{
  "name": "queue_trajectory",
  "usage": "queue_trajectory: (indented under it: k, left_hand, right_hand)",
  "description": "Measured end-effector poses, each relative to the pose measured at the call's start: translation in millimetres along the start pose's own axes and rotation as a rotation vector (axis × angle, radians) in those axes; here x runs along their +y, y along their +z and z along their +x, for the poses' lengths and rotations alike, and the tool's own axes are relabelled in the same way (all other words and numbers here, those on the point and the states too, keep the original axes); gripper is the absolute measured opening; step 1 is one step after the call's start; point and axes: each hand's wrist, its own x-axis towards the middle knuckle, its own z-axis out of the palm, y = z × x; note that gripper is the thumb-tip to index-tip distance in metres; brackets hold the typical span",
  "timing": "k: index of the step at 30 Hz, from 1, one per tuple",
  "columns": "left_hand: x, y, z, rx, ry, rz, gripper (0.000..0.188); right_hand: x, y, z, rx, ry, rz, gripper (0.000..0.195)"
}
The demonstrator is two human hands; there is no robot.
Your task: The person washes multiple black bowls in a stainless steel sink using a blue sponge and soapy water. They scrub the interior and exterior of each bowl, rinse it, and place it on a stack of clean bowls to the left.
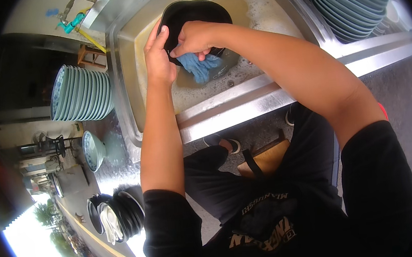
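Observation:
A black bowl (195, 12) is tilted up over a metal sink full of sudsy, yellowish water. My left hand (160, 55) grips its left rim, thumb at the edge. My right hand (195, 40) reaches inside the bowl and holds a blue cloth (200, 67), which hangs over the bowl's near side. The lower part of the bowl is partly hidden by the cloth and my right hand. Foam floats on the water around them.
The steel rim of the sink (241, 104) runs before me. Stacked pale green bowls (81, 92) stand at the left, and a tall stack of similar dishes (347, 7) at the upper right. Black bowls with white spoons (111, 223) sit lower left.

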Motion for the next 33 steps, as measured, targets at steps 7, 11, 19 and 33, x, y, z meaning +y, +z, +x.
queue_trajectory:
  k: [7,11,19,33]
  left_hand:
    - [-5.2,-1.3,3.0,0.075,0.0,0.059,0.047]
    - [-7.9,-10.1,6.0,0.029,-0.01,-0.012,0.047]
    - [-4.8,-0.4,3.4,0.049,-0.015,0.016,0.048]
    - [-31.7,-24.5,23.8,0.142,-0.189,0.135,0.054]
  right_hand:
    - [1.3,2.5,-0.5,0.019,0.035,0.068,0.049]
    - [-3.4,-1.3,-5.1,0.023,0.0,-0.068,0.049]
    - [2.6,1.7,-0.7,0.034,0.023,-0.023,0.051]
    - [17.8,3.6,1.8,0.132,-0.061,-0.725,0.029]
